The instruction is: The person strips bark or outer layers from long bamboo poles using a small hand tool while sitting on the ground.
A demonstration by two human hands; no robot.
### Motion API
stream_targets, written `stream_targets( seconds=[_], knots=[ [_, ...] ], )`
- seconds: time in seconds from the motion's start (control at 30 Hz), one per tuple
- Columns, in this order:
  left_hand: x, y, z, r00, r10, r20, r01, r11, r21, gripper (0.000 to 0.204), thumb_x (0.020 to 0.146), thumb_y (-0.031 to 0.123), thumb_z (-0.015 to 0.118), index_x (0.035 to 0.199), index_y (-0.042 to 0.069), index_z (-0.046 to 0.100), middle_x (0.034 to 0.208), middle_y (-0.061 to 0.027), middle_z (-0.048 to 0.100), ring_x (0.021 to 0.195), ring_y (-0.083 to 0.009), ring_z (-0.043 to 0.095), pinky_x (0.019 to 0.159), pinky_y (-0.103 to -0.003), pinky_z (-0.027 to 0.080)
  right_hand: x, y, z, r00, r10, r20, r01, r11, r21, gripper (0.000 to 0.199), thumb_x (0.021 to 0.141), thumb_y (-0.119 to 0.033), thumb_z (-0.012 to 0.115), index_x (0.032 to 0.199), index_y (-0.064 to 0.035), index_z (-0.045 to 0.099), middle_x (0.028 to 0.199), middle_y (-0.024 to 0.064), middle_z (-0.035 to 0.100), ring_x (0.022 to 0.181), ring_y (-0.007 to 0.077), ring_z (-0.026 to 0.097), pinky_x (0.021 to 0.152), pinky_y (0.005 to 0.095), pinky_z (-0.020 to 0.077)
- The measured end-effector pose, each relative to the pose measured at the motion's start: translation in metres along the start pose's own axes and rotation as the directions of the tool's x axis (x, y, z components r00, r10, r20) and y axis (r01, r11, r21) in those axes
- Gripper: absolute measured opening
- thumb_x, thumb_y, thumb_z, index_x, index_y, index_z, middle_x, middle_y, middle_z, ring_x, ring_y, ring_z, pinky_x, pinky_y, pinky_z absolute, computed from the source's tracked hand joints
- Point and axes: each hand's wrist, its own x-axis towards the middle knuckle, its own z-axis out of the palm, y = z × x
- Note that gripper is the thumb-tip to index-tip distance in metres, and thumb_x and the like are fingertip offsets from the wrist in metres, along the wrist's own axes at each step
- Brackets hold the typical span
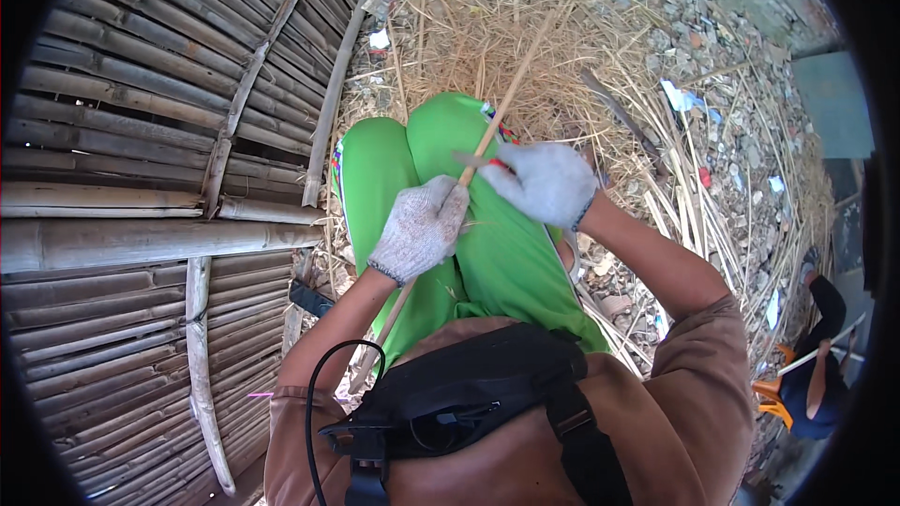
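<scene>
A long, thin bamboo stick [516,84] slants across my lap, its far end over the straw and its near end beside my waist. My left hand [420,230], in a whitish knit glove, is closed around the stick near its middle. Just beyond it, my right hand [546,186], gloved the same way, grips a small knife [468,159] with a red handle. The blade lies across the stick, seemingly touching it. Glove and fingers hide most of the knife's handle. Both hands are above my green trousers [375,155].
A bamboo slat wall [122,122] rises close on my left. Straw and shavings [525,47] cover the rubble ground ahead, with a dark stick [619,112] among them. Long pale strips [689,197] lie to the right. Another person [825,375] sits at the far right by an orange chair [771,403].
</scene>
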Motion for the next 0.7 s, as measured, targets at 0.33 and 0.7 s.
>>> stream_targets(
  seconds=[0.33,0.7],
  knots=[
    [-0.007,-0.004,0.003,0.982,0.166,-0.085,-0.155,0.981,0.120,0.035,0.116,0.032,0.055,0.111,0.001,0.067,0.066,-0.0043,0.062,0.050,-0.0143,0.062,0.049,-0.034,0.050,0.017,0.034,-0.007,0.992,0.030,-0.123,-0.044,0.993,-0.112,0.050,0.107,-0.054,0.055,0.092,-0.0098,0.072,0.079,0.0188,0.075,0.072,0.0409,0.077,0.068,0.0559,0.0615],
    [-0.021,-0.014,0.004,0.928,0.349,-0.129,-0.284,0.889,0.358,0.025,0.114,0.023,0.058,0.105,0.001,0.062,0.079,-0.0272,0.065,0.071,-0.0491,0.069,0.062,-0.052,0.053,0.009,0.025,-0.002,0.998,-0.047,-0.042,0.042,0.992,-0.117,0.055,0.107,-0.059,0.052,0.094,-0.0119,0.076,0.081,0.0183,0.077,0.072,0.0408,0.077,0.066,0.0578,0.0609]
  ],
)
